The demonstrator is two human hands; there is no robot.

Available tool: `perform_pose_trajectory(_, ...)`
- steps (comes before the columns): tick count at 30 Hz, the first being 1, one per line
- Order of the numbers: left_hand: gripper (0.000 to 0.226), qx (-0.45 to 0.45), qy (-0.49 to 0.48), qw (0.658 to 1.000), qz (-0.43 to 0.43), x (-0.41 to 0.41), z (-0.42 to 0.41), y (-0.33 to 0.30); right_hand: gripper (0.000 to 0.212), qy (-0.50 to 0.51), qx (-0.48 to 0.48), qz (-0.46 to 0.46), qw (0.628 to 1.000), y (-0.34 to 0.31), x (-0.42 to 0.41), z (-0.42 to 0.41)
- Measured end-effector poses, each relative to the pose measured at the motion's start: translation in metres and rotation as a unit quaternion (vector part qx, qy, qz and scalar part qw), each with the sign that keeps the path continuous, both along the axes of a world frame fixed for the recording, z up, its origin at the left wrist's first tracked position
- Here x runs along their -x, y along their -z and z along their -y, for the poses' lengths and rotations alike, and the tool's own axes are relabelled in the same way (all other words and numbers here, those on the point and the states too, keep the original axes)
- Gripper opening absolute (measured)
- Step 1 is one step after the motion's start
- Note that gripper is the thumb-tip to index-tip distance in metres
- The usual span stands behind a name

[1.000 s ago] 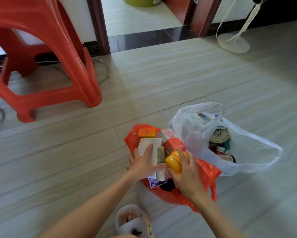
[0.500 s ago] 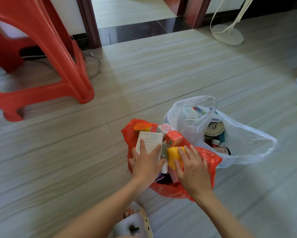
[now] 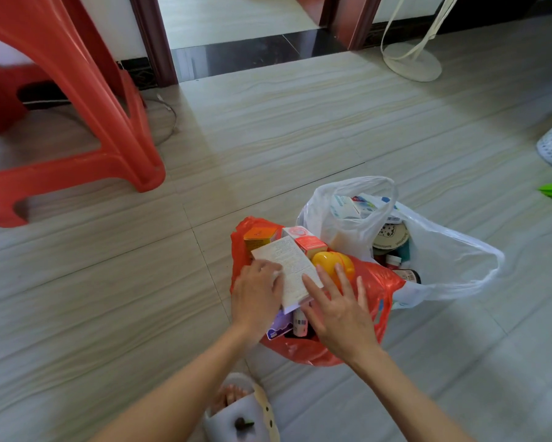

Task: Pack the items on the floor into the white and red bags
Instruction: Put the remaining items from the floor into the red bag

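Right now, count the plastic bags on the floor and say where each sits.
2. The red plastic bag sits under both hands, stuffed with boxes; the translucent white plastic bag lies touching its right side, mouth open. No others show, though one could lie out of frame.

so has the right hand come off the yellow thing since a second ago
Yes. The right hand has slid toward the person, off the yellow container in the red bag; only its fingertips reach it now, fingers spread flat over the white box.
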State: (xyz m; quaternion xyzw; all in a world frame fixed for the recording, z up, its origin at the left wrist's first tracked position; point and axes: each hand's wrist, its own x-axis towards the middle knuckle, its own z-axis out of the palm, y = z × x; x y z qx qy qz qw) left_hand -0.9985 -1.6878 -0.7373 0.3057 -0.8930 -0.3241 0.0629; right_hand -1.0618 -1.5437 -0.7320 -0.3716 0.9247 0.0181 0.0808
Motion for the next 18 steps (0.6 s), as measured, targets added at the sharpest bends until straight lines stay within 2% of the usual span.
perform_pose_trajectory(3,0.046,0.045,-0.05,0.998,-0.004,0.009,0.031,-0.003,0.047,-0.007,-0.012,-0.002,1.0,0.008,-0.002,-0.001)
perform_pose_trajectory(5,0.064,0.026,-0.041,0.997,0.064,0.019,0.056,-0.005,0.047,-0.013,-0.008,-0.011,1.0,0.011,-0.001,-0.002)
perform_pose_trajectory(7,0.073,-0.044,-0.025,0.988,0.146,0.029,0.077,-0.003,0.048,-0.015,-0.007,-0.017,1.0,0.012,-0.001,-0.001)
perform_pose_trajectory(9,0.063,-0.133,-0.049,0.979,0.145,0.035,0.09,-0.005,0.048,-0.015,-0.001,-0.021,1.0,0.013,-0.002,0.0)
perform_pose_trajectory(11,0.035,-0.168,-0.068,0.975,0.125,0.038,0.094,-0.016,0.048,-0.015,0.007,-0.024,1.0,0.011,-0.003,0.001)
perform_pose_trajectory(13,0.024,-0.163,-0.041,0.978,0.127,0.041,0.092,-0.026,0.049,-0.014,0.013,-0.038,0.999,0.007,-0.002,0.001)
perform_pose_trajectory(15,0.027,-0.127,-0.019,0.984,0.125,0.046,0.091,-0.037,0.049,-0.005,0.019,-0.052,0.998,-0.002,0.0,-0.002)
perform_pose_trajectory(18,0.055,-0.023,0.026,0.985,0.168,0.045,0.093,-0.035,0.05,0.016,0.014,-0.062,0.998,-0.01,0.005,-0.009)
